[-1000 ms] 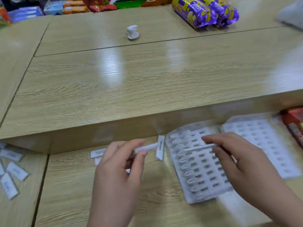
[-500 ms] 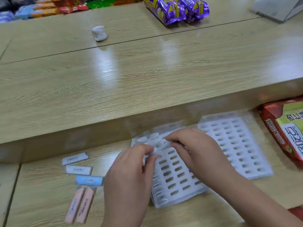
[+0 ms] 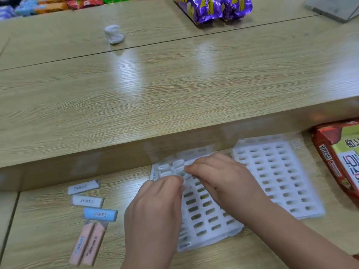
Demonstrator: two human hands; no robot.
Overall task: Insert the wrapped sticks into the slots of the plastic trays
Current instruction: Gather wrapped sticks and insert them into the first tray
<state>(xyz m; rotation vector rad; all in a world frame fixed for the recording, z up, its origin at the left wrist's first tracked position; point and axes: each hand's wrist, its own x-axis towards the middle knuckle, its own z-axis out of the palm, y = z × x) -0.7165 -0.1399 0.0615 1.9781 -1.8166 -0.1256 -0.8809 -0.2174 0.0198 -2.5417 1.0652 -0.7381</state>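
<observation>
Down on the lower desk level right in front of us, we've got a white plastic tray with rows of small oblong slots (image 3: 219, 234) lying flat. A second white slotted tray (image 3: 275, 177) sits just beside it on our right. We can't tell if their edges touch or overlap. A few white wrapped sticks (image 3: 178, 165) sit in the slots at the near tray's far-left corner, though it's blurry there.

Both our hands are bunched over that same corner. Our left hand (image 3: 155, 214) has thumb and fingers curled and looks to be pinching a pale wrapped stick (image 3: 183, 186) right above the tray. Only a sliver of it shows. Our right hand (image 3: 225, 181) lies across the tray with fingers curled and tips down by the filled slots. Honestly, we can't tell whether it's holding anything.

Off to the left, on the light wood-grain desk (image 3: 48, 230), the loose ones wait:
- two white flat wrapped sticks (image 3: 83, 187)
- one blue wrapped stick (image 3: 101, 214) below them
- two pink wrapped sticks (image 3: 87, 242) side by side and touching, nearest to us

A red and green snack box (image 3: 334, 162) sits at the right edge. Up on the raised shelf there's a small white crumpled lump (image 3: 114, 33), and shiny purple snack packs (image 3: 209, 6) at the back.
</observation>
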